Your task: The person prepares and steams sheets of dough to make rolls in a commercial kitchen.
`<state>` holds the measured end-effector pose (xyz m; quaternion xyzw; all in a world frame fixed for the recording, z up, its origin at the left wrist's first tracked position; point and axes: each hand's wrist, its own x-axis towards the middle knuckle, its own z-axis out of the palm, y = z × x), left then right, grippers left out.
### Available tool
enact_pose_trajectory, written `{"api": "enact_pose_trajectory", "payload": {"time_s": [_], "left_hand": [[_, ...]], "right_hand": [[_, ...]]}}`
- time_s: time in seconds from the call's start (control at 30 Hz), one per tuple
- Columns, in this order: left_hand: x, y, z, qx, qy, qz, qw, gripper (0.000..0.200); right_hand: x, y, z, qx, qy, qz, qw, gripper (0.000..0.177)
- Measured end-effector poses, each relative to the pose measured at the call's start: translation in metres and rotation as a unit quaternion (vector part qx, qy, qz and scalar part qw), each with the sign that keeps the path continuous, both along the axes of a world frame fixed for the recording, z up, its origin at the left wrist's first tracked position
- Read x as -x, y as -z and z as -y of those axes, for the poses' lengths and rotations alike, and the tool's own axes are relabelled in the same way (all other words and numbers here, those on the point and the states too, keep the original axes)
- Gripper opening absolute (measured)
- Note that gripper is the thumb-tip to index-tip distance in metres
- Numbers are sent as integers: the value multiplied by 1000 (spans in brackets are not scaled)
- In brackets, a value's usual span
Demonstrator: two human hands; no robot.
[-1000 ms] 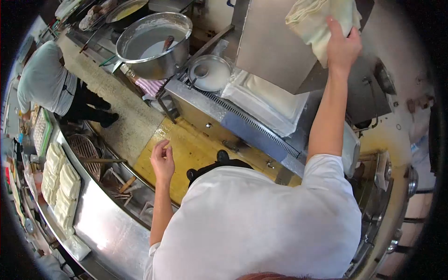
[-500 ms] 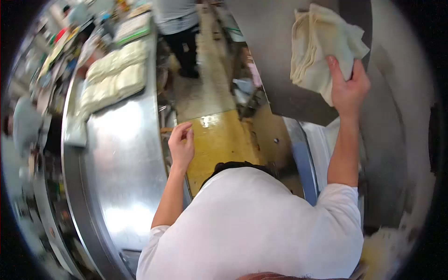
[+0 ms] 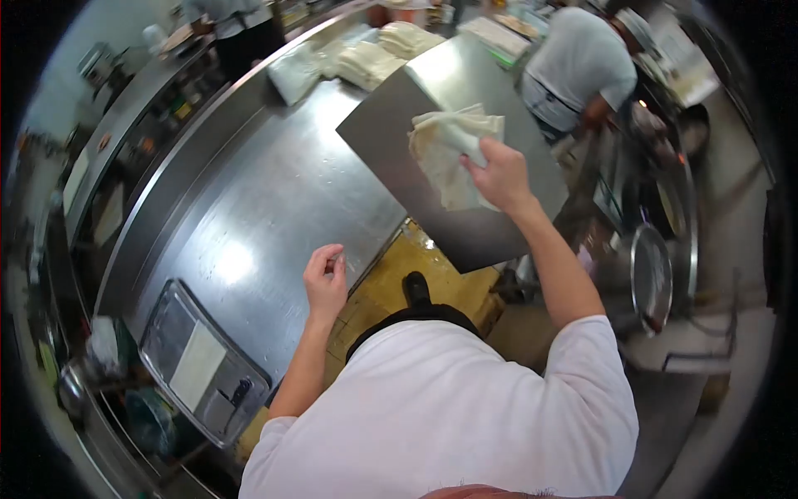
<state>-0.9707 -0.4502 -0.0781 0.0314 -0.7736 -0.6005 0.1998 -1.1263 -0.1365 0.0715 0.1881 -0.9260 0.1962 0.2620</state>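
Note:
My right hand (image 3: 503, 173) grips a folded cream cloth (image 3: 446, 158), its layers fanned out toward the far side. The cloth lies against a large flat metal sheet (image 3: 399, 121), which slants over the counter edge. Whether my fingers also pinch the sheet through the cloth is hidden. Low above the near edge of the steel counter (image 3: 274, 191), my left hand (image 3: 326, 279) has its fingers curled in toward the thumb, and nothing shows in it.
On the counter's far end lie stacks of cream cloth-like pieces (image 3: 370, 62) beside a clear plastic bag (image 3: 295, 73). A clear tray (image 3: 208, 366) sits at the near left. One person (image 3: 578, 71) bends at the right, near a round metal pan (image 3: 651, 274). Another person (image 3: 237, 25) stands far left.
My view has turned to the right. The right hand, cloth and metal sheet now appear further left, over the counter's edge. A person and the clear tray have come into view.

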Motion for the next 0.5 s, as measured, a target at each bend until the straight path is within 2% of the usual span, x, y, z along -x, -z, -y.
{"api": "enact_pose_trajectory", "payload": {"time_s": [0.07, 0.2, 0.27, 0.37, 0.5], "left_hand": [[-12, 6, 14, 18, -65, 20, 998, 17], [-40, -8, 19, 53, -170, 63, 982, 16], [-51, -8, 17, 45, -207, 83, 974, 16], [-61, -9, 6, 70, -249, 93, 961, 16], [-58, -19, -23, 64, -326, 91, 939, 15]], "right_hand": [[39, 32, 25, -20, -24, 98, 995, 33], [95, 76, 73, -12, -97, 177, 979, 31], [119, 93, 96, -33, -101, 256, 961, 33], [156, 125, 119, -42, -126, 273, 953, 34], [189, 140, 136, -43, -155, 310, 937, 39]]}}
